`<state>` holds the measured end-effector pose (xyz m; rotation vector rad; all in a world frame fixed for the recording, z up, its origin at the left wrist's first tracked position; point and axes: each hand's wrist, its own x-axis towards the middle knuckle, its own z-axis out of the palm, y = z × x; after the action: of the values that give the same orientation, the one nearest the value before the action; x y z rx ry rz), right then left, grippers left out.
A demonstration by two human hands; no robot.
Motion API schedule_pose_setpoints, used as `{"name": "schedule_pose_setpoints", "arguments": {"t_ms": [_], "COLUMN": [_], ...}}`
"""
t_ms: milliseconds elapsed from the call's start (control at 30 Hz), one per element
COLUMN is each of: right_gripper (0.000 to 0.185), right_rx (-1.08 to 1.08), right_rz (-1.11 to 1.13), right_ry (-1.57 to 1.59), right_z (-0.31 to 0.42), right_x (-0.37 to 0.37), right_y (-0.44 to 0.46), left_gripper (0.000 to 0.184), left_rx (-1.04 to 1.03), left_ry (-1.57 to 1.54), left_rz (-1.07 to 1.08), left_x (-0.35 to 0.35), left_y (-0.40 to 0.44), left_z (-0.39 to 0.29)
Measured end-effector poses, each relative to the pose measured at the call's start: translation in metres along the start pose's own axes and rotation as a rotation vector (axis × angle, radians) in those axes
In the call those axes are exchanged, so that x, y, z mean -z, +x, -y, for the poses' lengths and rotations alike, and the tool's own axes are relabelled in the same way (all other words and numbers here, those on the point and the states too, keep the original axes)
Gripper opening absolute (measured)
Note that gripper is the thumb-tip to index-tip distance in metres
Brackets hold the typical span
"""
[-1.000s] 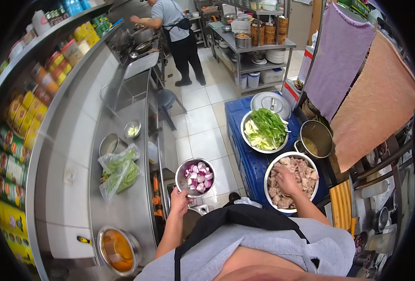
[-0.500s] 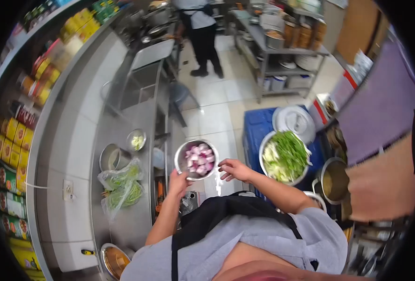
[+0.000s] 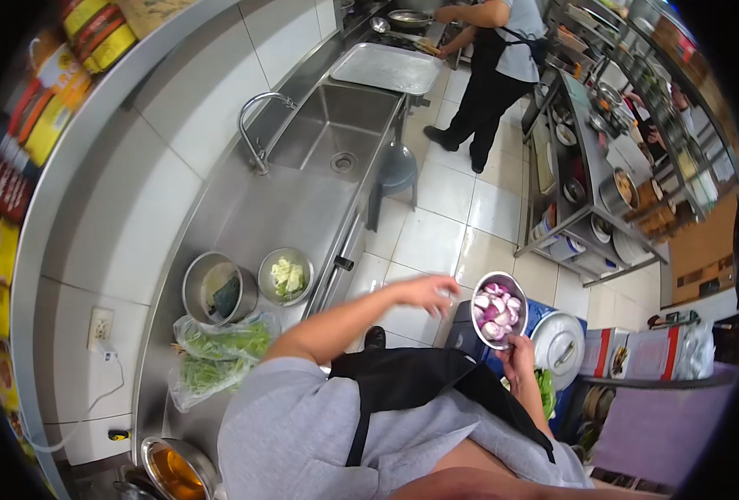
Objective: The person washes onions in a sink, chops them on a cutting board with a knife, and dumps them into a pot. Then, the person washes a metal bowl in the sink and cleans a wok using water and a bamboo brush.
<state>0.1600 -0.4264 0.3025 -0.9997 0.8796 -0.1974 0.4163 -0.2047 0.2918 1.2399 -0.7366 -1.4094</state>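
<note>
A steel bowl [image 3: 478, 320] of cut red onion chunks [image 3: 498, 310] is tilted in my right hand [image 3: 518, 358], which grips its lower rim. My left hand [image 3: 428, 293] is empty, fingers apart and a little blurred, to the left of the bowl and not touching it. Behind my right forearm, green leafy vegetables [image 3: 546, 392] show only in part. On the steel counter to my left are a small bowl of pale chopped pieces [image 3: 287, 277], a deep steel pot [image 3: 211, 279] and clear bags of green stalks [image 3: 219, 350].
A sink [image 3: 328, 137] with a faucet [image 3: 257, 137] and a metal tray [image 3: 386, 68] lie ahead. A co-worker [image 3: 490, 75] stands at the stove. A blue stool [image 3: 397, 171], steel shelving [image 3: 590, 192], a round lid [image 3: 559, 350] and a pan of orange liquid [image 3: 173, 471] are around me.
The onion bowl has passed from my left hand to my right and moved rightward. My left hand has let go. The view has turned, bringing the sink and faucet plainly into sight.
</note>
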Motion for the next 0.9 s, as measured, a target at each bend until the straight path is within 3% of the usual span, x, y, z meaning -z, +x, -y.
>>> {"name": "schedule_pose_setpoints", "arguments": {"t_ms": [67,133,167,200,233,267,300,333,467,500,567,633,733,800,833,867,900], "right_gripper": [0.004,0.006,0.006,0.008,0.006,0.005,0.003,0.002,0.005,0.007,0.016,0.017,0.018,0.016,0.015,0.015,0.015], "right_rx": [0.061,0.059,0.058,0.029,-0.003,-0.022,-0.042,-0.099,-0.160,-0.145,-0.118,-0.021,0.067,0.126,0.155,0.160,0.144], "right_rz": [-0.116,-0.215,-0.245,-0.292,-0.297,-0.280,-0.264,-0.258,-0.110,-0.021,0.040,0.119,0.208,0.204,0.208,0.201,0.170], "right_ry": [0.016,-0.019,-0.016,-0.031,-0.032,-0.016,-0.004,-0.027,-0.165,-0.240,-0.326,-0.393,-0.310,-0.267,-0.259,-0.245,-0.217], "right_z": [0.014,0.026,0.029,0.037,0.039,0.036,0.036,0.042,0.086,0.100,0.145,0.182,0.226,0.244,0.247,0.247,0.249], "right_x": [0.003,0.007,0.011,0.006,0.008,0.018,0.026,0.031,-0.004,-0.014,-0.060,-0.097,-0.146,-0.177,-0.190,-0.205,-0.221], "right_y": [0.021,0.038,0.049,0.057,0.073,0.093,0.111,0.132,0.224,0.247,0.288,0.332,0.390,0.417,0.427,0.430,0.430], "left_gripper": [0.049,0.062,0.072,0.071,0.061,0.055,0.054,0.056,0.059,0.052,0.052,0.044,0.032,0.034,0.039,0.042,0.040], "left_rx": [-0.209,0.072,0.184,0.227,0.287,0.182,0.420,0.511,0.634,0.624,0.739,0.733,0.916,0.972,1.063,0.583,0.460], "left_ry": [0.527,0.563,0.796,0.910,1.219,1.021,0.997,0.982,0.979,0.943,1.001,0.996,1.312,1.251,1.454,1.357,1.162], "left_rz": [-0.222,-0.787,-1.076,-1.386,-1.535,-1.780,-1.790,-1.891,-1.857,-1.918,-1.799,-1.859,-1.816,-1.869,-1.777,-1.918,-1.921], "left_x": [0.114,0.244,0.286,0.338,0.398,0.455,0.473,0.478,0.503,0.536,0.603,0.598,0.612,0.577,0.570,0.521,0.495], "left_y": [0.013,0.002,-0.021,-0.039,-0.065,-0.090,-0.119,-0.137,-0.164,-0.172,-0.194,-0.191,-0.173,-0.124,-0.095,-0.059,-0.029], "left_z": [-0.009,-0.025,-0.054,-0.059,-0.059,-0.053,-0.071,-0.082,-0.082,-0.057,-0.004,-0.001,0.052,0.061,0.095,0.071,0.054]}}
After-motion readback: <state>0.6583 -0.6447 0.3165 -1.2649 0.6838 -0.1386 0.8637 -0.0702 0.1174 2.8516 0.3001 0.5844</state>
